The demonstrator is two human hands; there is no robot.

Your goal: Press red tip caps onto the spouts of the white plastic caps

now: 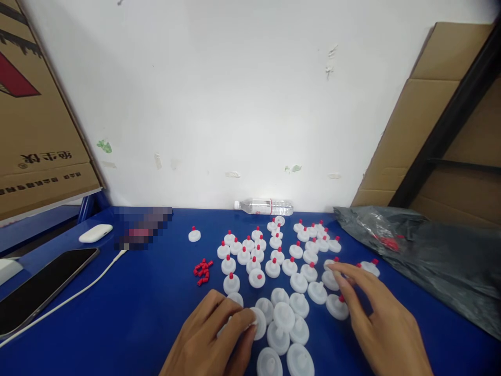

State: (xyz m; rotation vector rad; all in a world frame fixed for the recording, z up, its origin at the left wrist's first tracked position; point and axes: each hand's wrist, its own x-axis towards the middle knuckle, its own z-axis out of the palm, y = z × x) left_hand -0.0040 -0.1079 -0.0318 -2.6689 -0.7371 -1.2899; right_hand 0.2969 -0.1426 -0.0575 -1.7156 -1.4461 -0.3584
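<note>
1. Foreground: the left hand (215, 334) and the right hand (379, 318) enter across the lower edge. The left hand grasps a white disc (260, 326), pinched between thumb and forefinger.
2. The right hand is bent, thumb and forefinger close together over a disc (331, 280); whether they grip anything cannot be told.
3. Between the hands, bare-stemmed discs (299, 359) crowd together down to the lower edge, touching in places; one overlaps its neighbour. Little room is left for fingers within this group.
4. Farther off, discs fitted with red caps (231, 277) stand mostly upright, in loose clusters reaching nearly to the bottle (262, 206). Narrow blue gaps separate some; others touch. A single capped disc (194, 236) stands apart at the left.
5. Loose caps (202, 270) form a small heap beyond the left hand, left of the discs.
6. The blue surface (148, 292) offers its widest open strip between this heap and the white cable (86, 287); the phone (47, 287) and a white case (95, 233) lie toward its left side.
7. On the right, a dark bag (438, 266) bounds the working room; the outermost disc (370, 268) stands near its edge.
8. Rear limit: the wall (235, 94), with the bottle on its side along its foot, flanked by cardboard (415, 115) at the right.
</note>
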